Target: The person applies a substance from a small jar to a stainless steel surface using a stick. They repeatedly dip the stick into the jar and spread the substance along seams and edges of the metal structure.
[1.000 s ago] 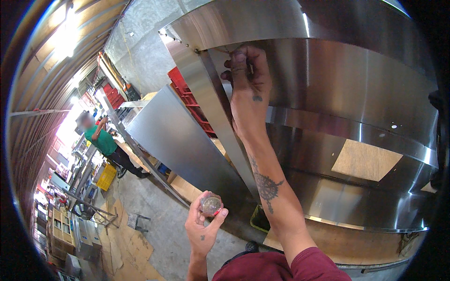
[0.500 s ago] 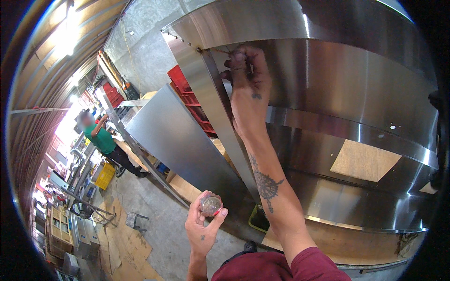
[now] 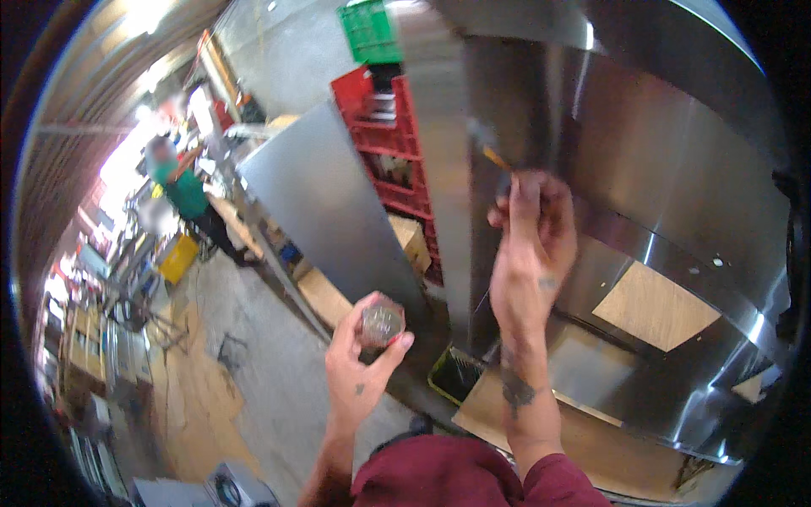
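Observation:
My left hand [image 3: 359,372] grips a small clear round jar [image 3: 383,323] with a bit of red at its side; what is inside is too blurred to tell. In my right hand [image 3: 534,237] the fingers pinch a thin small brush [image 3: 494,156] with an orange-yellow part, its greyish end pointing up and left. Motion smears the brush. Its end is close in front of the upright edge of a tall stainless steel shelf unit [image 3: 448,194]; whether it touches the metal I cannot tell.
Left of the unit stand stacked red crates [image 3: 393,144] under a green crate [image 3: 370,32], and a leaning steel panel [image 3: 329,203]. A yellow-edged bin [image 3: 456,376] sits low between my arms. A wooden piece [image 3: 655,306] lies on a shelf. A person in green [image 3: 187,196] stands far left.
My right hand has come down and right, away from the unit's upper corner, still with the brush. The view has shifted, bringing the green crate into sight. The left hand keeps the jar.

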`<state>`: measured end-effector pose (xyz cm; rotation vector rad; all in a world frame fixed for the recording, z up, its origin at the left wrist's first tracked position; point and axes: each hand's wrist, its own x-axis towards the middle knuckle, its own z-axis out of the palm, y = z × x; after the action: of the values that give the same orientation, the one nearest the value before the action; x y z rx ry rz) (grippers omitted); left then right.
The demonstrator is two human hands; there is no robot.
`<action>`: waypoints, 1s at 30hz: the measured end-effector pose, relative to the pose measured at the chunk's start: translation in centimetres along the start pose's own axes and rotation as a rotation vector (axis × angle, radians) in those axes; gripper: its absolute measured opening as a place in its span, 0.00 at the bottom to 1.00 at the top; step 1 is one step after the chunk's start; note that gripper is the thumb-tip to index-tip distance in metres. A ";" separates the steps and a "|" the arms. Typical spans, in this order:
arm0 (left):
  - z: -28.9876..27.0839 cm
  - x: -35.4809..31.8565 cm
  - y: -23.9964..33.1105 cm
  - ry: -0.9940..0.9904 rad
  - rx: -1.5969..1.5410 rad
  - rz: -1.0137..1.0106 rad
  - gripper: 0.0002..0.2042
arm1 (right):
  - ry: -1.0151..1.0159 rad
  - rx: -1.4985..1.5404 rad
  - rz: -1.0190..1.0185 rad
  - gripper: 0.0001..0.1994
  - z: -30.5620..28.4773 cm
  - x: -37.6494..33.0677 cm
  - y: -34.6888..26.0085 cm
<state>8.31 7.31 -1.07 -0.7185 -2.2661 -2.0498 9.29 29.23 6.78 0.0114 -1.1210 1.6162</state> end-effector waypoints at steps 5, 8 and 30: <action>-1.0 0.6 -1.0 0.061 0.273 0.260 0.33 | -0.349 -0.392 -0.050 0.06 -3.9 -7.1 -0.4; -1.0 0.4 -0.5 0.105 0.388 0.351 0.33 | -0.619 -0.688 -0.209 0.11 -4.5 -9.0 -1.3; 0.3 -1.4 -1.6 0.058 0.399 0.428 0.33 | -0.706 -0.763 -0.133 0.15 -6.4 -11.3 -1.3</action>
<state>9.13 7.07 -3.06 -0.9828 -2.1498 -1.3644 17.95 24.81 -1.87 0.1621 -2.1761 0.9840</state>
